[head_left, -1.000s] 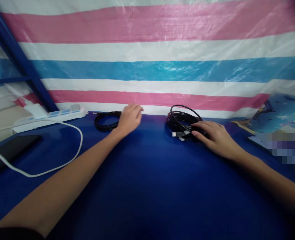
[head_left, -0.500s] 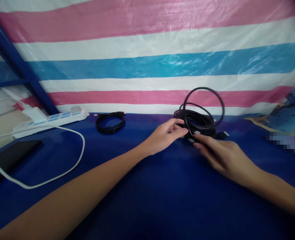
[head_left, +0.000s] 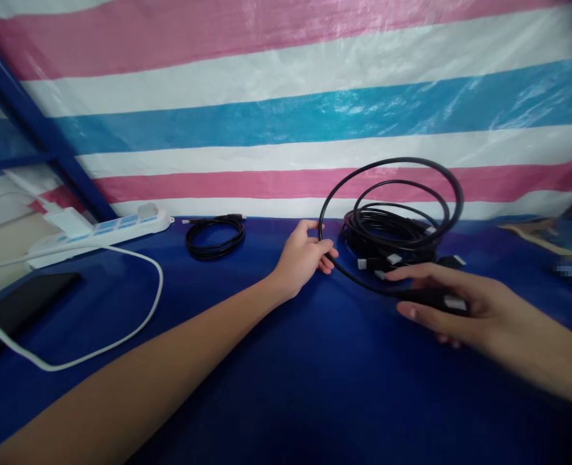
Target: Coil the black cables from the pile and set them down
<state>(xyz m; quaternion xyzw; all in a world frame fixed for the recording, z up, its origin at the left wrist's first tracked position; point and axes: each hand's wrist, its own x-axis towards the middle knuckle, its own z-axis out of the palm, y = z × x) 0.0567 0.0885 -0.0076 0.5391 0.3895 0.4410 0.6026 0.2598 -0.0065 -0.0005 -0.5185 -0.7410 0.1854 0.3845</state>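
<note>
On the blue bench (head_left: pixel 276 361), toward its far edge and right of the middle, lies a black cable (head_left: pixel 392 226) wound into a loose bundle of several turns. Most of the turns rest flat in a low heap, while the two outermost loops stand up off the heap, tilted back toward the striped tarp (head_left: pixel 286 129) behind. The largest loop is a wide oval whose long axis runs left to right, parallel to the bench's far edge. Several small pale connector tips show among the strands at the front of the heap.

The left hand (head_left: pixel 305 255) is at the left side of that big loop, with thumb and fingers closed on the strand where it comes down to the bench. From there the strand runs low and to the right, straight into the right hand (head_left: pixel 441 303). The right hand lies nearer the camera, in front of the heap, thumb over and fingers under, clamped on the cable's plug (head_left: pixel 448 302). The plug lies roughly level with its long axis left to right, and its pale metal tip points to the right.

Well to the left, a second, smaller black coil (head_left: pixel 215 236) lies flat on the bench, apart from both hands. Farther left sits a white power strip (head_left: pixel 99 231), its white cord (head_left: pixel 121 329) curving across the bench, and a dark flat device (head_left: pixel 19 303) lies at the left edge.
</note>
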